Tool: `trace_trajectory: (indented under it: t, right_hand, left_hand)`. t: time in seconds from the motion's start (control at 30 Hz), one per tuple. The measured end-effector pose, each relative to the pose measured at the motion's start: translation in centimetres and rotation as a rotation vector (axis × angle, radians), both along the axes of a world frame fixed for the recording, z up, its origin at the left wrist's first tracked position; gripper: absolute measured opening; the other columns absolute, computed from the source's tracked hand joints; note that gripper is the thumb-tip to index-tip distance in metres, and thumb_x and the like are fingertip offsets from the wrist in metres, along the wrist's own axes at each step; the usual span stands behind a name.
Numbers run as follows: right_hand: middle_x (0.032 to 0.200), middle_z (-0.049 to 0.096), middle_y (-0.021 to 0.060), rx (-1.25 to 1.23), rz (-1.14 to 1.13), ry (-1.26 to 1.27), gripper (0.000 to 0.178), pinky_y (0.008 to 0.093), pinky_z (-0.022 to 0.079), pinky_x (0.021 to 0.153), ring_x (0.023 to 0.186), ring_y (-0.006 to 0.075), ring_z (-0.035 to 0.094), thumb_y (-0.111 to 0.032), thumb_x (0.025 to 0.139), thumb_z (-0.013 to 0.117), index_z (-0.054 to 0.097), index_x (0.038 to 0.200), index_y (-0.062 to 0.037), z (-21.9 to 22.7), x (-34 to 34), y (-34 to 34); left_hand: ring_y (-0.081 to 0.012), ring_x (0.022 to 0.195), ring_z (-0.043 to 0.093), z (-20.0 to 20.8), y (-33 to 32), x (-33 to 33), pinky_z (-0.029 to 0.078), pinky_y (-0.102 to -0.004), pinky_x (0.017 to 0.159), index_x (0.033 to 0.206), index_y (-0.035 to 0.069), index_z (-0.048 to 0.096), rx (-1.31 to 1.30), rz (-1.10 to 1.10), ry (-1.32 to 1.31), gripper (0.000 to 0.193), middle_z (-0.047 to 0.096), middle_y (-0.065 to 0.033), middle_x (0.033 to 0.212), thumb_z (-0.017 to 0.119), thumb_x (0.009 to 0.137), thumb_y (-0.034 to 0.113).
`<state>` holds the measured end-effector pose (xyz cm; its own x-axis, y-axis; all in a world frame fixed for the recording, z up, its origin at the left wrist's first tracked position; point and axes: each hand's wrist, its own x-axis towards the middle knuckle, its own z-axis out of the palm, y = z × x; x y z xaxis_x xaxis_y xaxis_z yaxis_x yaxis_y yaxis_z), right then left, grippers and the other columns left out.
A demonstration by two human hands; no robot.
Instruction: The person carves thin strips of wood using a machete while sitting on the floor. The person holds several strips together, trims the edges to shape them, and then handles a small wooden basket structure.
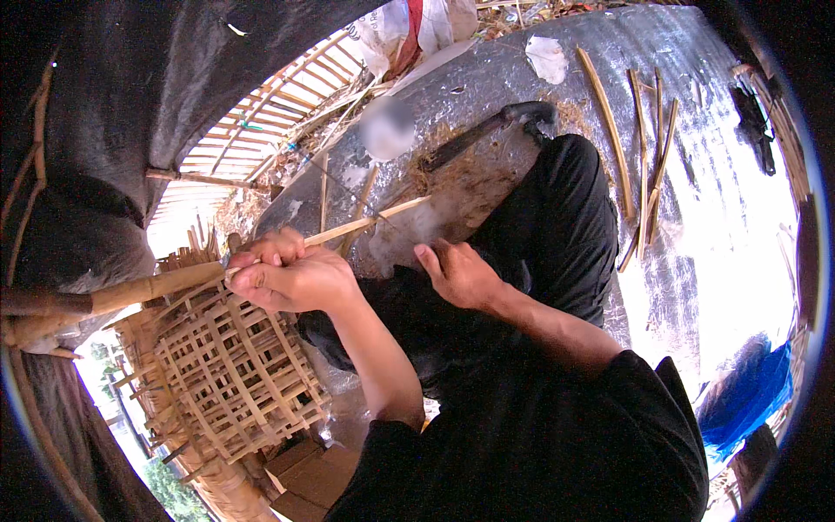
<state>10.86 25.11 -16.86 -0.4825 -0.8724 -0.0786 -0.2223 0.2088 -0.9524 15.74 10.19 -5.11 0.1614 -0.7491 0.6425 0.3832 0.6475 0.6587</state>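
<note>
My left hand (291, 277) is closed around the near end of a pale bamboo strip (365, 223), which slants up and right over my lap. My right hand (461, 274) is curled with its thumb up, just below the strip's far part. A thin dark line (396, 224), perhaps a blade or wire, crosses the strip and runs down toward this hand. What the right fingers hold is hidden. Beyond the strip, a long dark tool (470, 143) with a curved end lies on the silvery ground sheet (696, 252), among brown shavings.
A woven bamboo basket or panel (243, 365) stands at my left, below a thick bamboo pole (165, 289). Several bamboo strips (609, 130) lie at the right. A blue plastic sheet (748, 396) is at the lower right, a white sack (435, 30) at the top.
</note>
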Motion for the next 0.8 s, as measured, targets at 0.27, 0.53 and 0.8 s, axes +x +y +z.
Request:
trace_trajectory:
  t: [0.27, 0.53, 0.8]
  right_hand:
    - [0.07, 0.058, 0.0298, 0.028, 0.008, -0.098, 0.038, 0.0524, 0.046, 0.064, 0.074, 0.0499, 0.058, -0.03, 0.102, 0.048, 0.058, 0.085, 0.0029, 3.6, 0.5, 0.6]
    - [0.07, 0.06, 0.0294, 0.148, -0.036, 0.047, 0.048, 0.0534, 0.049, 0.065, 0.072, 0.0504, 0.059, -0.037, 0.102, 0.045, 0.061, 0.081, 0.0032, -3.5, -2.7, 0.9]
    - [0.078, 0.06, 0.0324, 0.242, 0.03, 0.05, 0.044, 0.053, 0.05, 0.062, 0.07, 0.0507, 0.059, -0.033, 0.103, 0.042, 0.06, 0.098, 0.0065, -7.1, -1.6, 0.1]
  left_hand:
    - [-0.0072, 0.05, 0.025, -0.1, 0.2, -1.2, 0.02, -0.0231, 0.045, 0.085, 0.01, 0.04, -0.05, -0.103, -0.02, 0.033, 0.036, -0.0001, 0.069, 0.053, 0.102, 0.036]
    - [-0.0075, 0.05, 0.026, 0.0, 0.5, -1.7, 0.021, -0.0238, 0.046, 0.082, 0.011, 0.039, -0.035, -0.035, -0.107, 0.051, 0.034, 0.0019, 0.065, 0.058, 0.092, 0.057]
    - [-0.0083, 0.051, 0.028, 0.2, -0.5, -1.3, 0.021, -0.0232, 0.045, 0.084, 0.01, 0.038, -0.036, -0.051, -0.079, 0.041, 0.037, -0.0011, 0.067, 0.055, 0.098, 0.045]
